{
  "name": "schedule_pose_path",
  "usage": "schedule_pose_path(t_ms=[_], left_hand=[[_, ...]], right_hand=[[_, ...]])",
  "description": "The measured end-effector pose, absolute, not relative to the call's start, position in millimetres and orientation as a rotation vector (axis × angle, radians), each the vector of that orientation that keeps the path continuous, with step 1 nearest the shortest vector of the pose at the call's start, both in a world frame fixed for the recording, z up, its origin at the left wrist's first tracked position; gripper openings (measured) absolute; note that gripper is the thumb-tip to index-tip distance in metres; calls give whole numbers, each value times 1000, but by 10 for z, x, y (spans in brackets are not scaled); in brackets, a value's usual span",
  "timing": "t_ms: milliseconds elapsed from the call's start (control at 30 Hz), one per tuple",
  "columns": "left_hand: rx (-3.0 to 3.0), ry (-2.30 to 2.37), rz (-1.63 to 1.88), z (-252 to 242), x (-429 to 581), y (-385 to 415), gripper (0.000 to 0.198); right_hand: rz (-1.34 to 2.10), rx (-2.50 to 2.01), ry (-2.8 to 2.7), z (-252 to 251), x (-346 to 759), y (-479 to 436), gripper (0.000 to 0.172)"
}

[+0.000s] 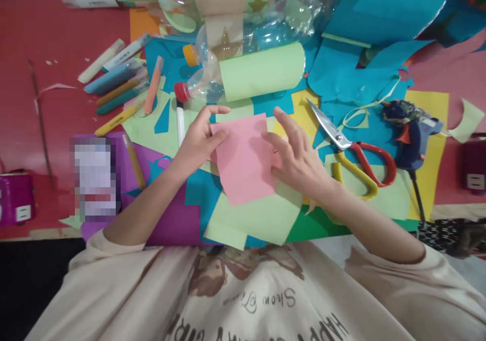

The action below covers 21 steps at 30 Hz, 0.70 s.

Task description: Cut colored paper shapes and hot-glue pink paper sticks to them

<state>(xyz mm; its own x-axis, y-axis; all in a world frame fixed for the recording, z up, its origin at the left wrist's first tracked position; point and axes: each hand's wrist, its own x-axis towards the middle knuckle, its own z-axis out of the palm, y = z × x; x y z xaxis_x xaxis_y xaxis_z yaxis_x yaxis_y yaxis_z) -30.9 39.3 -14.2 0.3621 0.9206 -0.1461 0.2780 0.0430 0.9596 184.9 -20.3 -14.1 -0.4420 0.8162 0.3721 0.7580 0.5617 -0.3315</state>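
In front of my chest is a piece of pink paper [246,166], roughly square with an uneven lower edge. My left hand [201,141] pinches its upper left corner, the thumb on top and the index finger stretched above the edge. At the right edge, the thumb and bent fingers of my right hand [298,161] grip the paper, while its index finger is raised. More pink shows behind both sides, partly covered by my hands. Pale green paper [261,222] lies underneath. Just beyond the pink sheet rests a plastic bottle wrapped in light green paper [264,73], with a red cap [181,92].
Scissors [351,148] with red and yellow handles lie open on the right, beside a blue glue gun [417,138]. Several markers [117,80] and a phone [96,176] are on the left. Blue paper [383,9] and more clear bottles [281,19] fill the back.
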Motion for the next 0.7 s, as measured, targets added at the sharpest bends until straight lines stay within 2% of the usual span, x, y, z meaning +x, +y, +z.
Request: schedule_pose_path(t_ms=[67, 133, 267, 333, 500, 600, 700], left_hand=[[1528, 1187, 772, -168, -306, 415, 32], [1598, 1257, 860, -214, -321, 434, 31], [1649, 1348, 928, -291, -361, 453, 37], [1657, 1362, 944, -286, -361, 434, 38], [1648, 1217, 879, -205, -315, 265, 48], [1569, 985, 790, -201, -286, 160, 62], [1555, 995, 687, -213, -253, 113, 63]], right_hand=[[183, -1130, -2409, -143, 1787, -205, 62], [216, -928, -2521, -118, 1749, -201, 58], [339, -567, -2573, -104, 1670, -179, 25], [402, -515, -2476, -133, 1642, -168, 15], [714, -837, -2037, -173, 1671, -169, 13], [817, -1253, -1825, -121, 1707, -162, 20], [878, -1454, -1727, -75, 1718, -140, 25]])
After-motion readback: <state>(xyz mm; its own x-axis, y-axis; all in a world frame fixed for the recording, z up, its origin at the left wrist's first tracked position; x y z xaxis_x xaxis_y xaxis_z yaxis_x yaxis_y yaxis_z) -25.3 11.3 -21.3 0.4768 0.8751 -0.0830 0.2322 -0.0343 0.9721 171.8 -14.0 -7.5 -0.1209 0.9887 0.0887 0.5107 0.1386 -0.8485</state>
